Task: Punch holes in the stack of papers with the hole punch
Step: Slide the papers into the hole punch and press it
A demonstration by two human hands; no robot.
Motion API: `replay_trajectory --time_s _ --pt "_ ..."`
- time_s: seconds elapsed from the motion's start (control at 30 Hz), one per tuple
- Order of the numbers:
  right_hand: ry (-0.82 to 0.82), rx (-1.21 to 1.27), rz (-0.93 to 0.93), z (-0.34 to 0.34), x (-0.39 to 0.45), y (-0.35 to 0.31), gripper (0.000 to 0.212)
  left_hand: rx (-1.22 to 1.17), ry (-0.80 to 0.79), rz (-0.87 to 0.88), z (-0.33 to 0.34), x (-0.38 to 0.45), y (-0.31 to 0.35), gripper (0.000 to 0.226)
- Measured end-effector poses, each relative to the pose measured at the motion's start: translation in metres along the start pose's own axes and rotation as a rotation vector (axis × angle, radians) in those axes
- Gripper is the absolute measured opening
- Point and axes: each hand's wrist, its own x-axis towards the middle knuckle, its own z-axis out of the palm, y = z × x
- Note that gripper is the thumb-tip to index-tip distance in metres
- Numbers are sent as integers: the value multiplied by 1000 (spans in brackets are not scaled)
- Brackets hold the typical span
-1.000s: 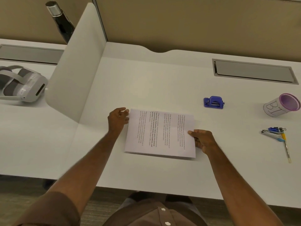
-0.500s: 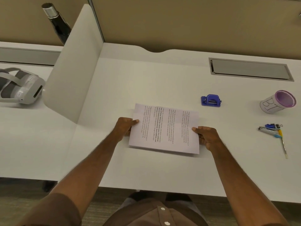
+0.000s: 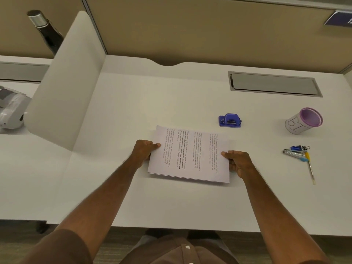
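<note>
A stack of printed white papers (image 3: pixel 190 155) is held just above the white desk (image 3: pixel 152 103), text running sideways. My left hand (image 3: pixel 143 152) grips its left edge, thumb on top. My right hand (image 3: pixel 238 161) grips the right edge the same way. A small blue hole punch (image 3: pixel 230 121) stands on the desk just beyond the stack's far right corner, apart from the paper and from both hands.
A purple-rimmed cup marked "BT" (image 3: pixel 302 121) lies tilted at the right. Pens and a binder clip (image 3: pixel 300 153) lie in front of it. A grey cable hatch (image 3: pixel 274 83) sits at the back right. A white divider panel (image 3: pixel 64 82), a headset (image 3: pixel 10 109) and a dark bottle (image 3: pixel 45 31) are left.
Both hands have closed on the paper's side edges and lifted the stack slightly, shifting it a little right toward the hole punch. The view has tilted upward a bit.
</note>
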Motion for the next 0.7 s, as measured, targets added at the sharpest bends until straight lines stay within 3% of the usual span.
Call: replay_trajectory --time_s 0.2,0.7 --pt "26 23 40 -33 14 -14 20 -1 11 -6 43 0 9 29" --pt "35 -8 69 -115 63 -43 16 -28 91 -44 142 12 28 30"
